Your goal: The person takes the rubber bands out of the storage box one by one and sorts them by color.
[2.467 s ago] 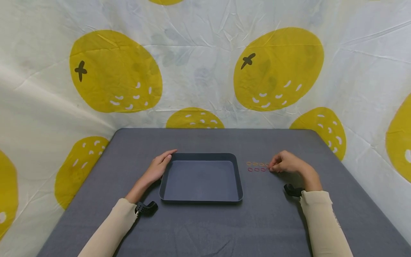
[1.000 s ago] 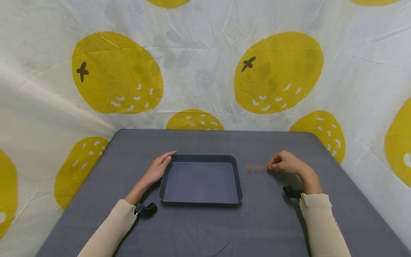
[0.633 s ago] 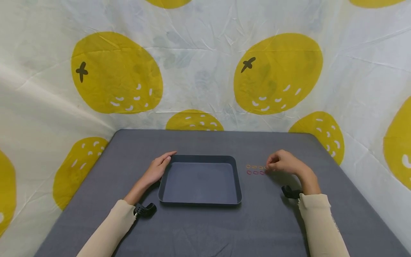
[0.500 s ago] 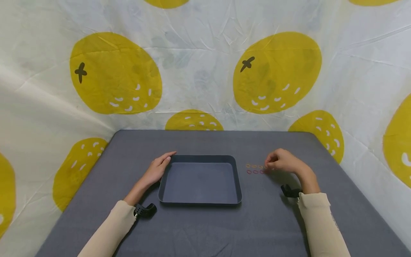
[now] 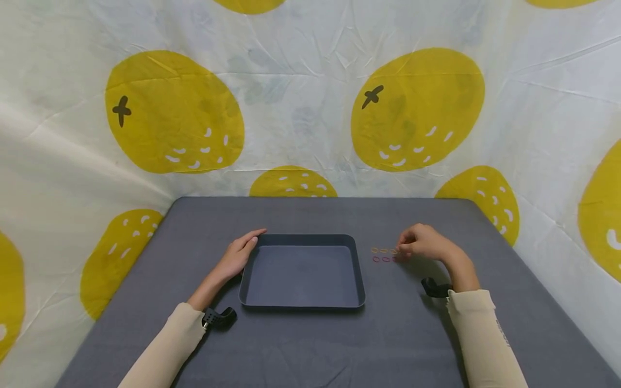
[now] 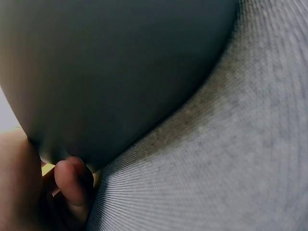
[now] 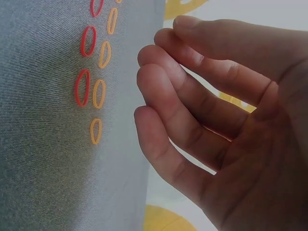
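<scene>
In the head view my left hand (image 5: 237,254) holds the far-left edge of a dark grey rectangular baking tray (image 5: 303,275), its thumb at the rim. The left wrist view shows bent fingers (image 6: 70,183) close against the tray's outer wall (image 6: 120,72). To the tray's right, small orange rubber bands (image 5: 384,250) lie in a row behind a row of red rubber bands (image 5: 386,260). My right hand (image 5: 424,242) hovers at the right end of both rows. Its fingers are loosely bent in the right wrist view, thumb close to index finger (image 7: 168,41), with no band showing in them.
A grey cloth-covered table (image 5: 310,345) lies under everything. Behind it and at both sides hangs a white curtain (image 5: 301,124) printed with big yellow fruits. Black cameras (image 5: 220,317) are strapped to both wrists.
My right hand has drifted slightly left along the rubber bands, its fingers now over the third pair in the head view. The left hand and tray have stayed in place.
</scene>
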A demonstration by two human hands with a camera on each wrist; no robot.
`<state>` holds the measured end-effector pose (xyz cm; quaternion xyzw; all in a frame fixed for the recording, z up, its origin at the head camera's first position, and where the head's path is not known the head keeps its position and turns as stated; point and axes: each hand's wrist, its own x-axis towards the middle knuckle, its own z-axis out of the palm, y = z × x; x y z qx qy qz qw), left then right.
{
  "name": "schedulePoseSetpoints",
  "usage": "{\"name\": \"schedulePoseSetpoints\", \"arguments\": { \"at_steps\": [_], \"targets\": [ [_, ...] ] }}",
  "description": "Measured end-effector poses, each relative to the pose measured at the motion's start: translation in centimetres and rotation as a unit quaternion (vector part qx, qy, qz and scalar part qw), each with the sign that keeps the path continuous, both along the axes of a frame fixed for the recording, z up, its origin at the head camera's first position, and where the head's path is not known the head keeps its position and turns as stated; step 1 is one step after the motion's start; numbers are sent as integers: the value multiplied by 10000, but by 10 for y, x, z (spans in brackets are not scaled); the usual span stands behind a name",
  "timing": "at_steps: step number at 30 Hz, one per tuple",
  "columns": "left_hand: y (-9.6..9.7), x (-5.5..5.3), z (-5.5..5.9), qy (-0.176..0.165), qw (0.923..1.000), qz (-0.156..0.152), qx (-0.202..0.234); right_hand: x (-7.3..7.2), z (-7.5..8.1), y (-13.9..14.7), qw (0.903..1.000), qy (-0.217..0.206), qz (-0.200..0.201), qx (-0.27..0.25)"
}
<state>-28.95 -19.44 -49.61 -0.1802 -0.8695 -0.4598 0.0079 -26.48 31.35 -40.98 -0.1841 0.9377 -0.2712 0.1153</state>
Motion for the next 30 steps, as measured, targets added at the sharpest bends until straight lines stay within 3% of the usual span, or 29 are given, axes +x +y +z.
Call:
{"name": "schedulePoseSetpoints", "arguments": {
  "at_steps": [23,30],
  "targets": [
    [-1,0,2,-10,10000,24,-13,-3,-1,-4,9998,-209,-32,-22],
    [0,1,2,-15,10000,-58,6,0,0,-1,9999,-104,17,-33]
  ]
}}
